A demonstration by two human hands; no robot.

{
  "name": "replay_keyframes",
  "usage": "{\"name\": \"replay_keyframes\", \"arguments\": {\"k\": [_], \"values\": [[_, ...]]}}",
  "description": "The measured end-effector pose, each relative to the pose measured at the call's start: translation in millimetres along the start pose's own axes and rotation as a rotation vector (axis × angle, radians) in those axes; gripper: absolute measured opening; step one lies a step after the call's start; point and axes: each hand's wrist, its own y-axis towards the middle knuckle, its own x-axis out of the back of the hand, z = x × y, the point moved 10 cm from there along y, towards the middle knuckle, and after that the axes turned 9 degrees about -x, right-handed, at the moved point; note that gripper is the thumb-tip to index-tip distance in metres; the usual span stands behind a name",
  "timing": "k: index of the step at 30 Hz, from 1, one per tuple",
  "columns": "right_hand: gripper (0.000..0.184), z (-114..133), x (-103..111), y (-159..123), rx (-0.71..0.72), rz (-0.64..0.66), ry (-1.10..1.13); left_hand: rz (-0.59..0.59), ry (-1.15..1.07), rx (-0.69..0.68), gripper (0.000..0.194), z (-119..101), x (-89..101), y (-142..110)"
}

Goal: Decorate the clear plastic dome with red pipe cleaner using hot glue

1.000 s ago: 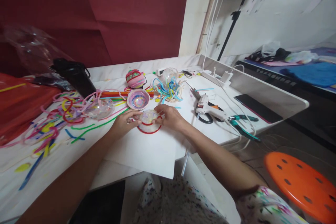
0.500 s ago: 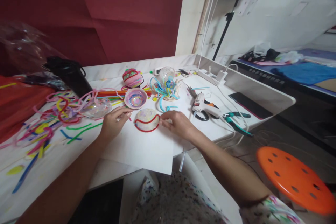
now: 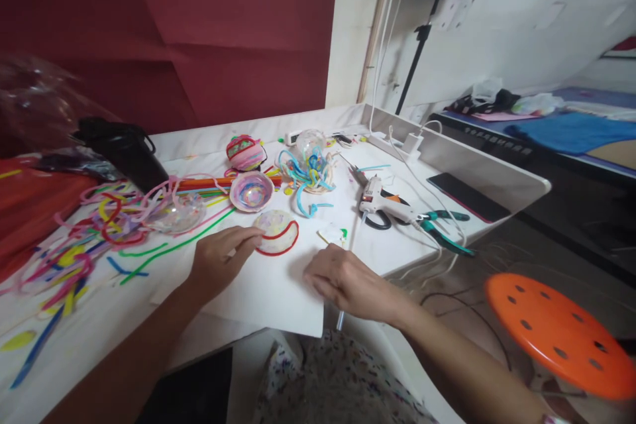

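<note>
A red pipe cleaner [image 3: 279,253], bent into a crescent, lies against a pale, colour-flecked dome [image 3: 271,220]. At the crescent's left tip, my left hand [image 3: 221,262] pinches it between thumb and fingers. My right hand [image 3: 345,281] is over the right part of the white paper [image 3: 278,308], apart from the dome. Its fingers are curled together, and I cannot make out whether they hold anything. Behind the dome sits a pink-rimmed bowl [image 3: 251,191] with swirled colours inside.
A hot glue gun [image 3: 375,197] and green-handled pliers [image 3: 444,232] lie on the right. Tangled pipe cleaners [image 3: 112,218] and a clear dome [image 3: 176,213] are on the left. Farther back stand a wrapped pink ball [image 3: 246,153] and a black bottle [image 3: 122,152]. An orange stool [image 3: 556,334] stands right.
My right hand has left the crescent's right end and moved toward me and to the right, uncovering a small white-and-green scrap. My left hand has moved right onto the crescent's left tip.
</note>
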Motion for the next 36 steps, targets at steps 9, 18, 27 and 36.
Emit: {"name": "replay_keyframes", "arguments": {"k": [9, 18, 27, 36], "values": [[0.014, -31, 51, -69, -0.16, -0.124, -0.049, 0.113, 0.061, 0.417, 0.028, 64, -3.4, -18], [0.03, -56, 75, -75, -0.219, -0.421, -0.165, 0.281, 0.154, 0.683, 0.045, 114, -20.3, -44], [0.021, -45, 58, -56, -0.123, -0.427, -0.06, 0.539, 0.505, 0.623, 0.045, 154, -42.6, 20], [0.021, -52, 62, -62, -0.116, -0.436, -0.031, 0.667, 0.599, 0.664, 0.036, 181, -40.4, 25]]}}
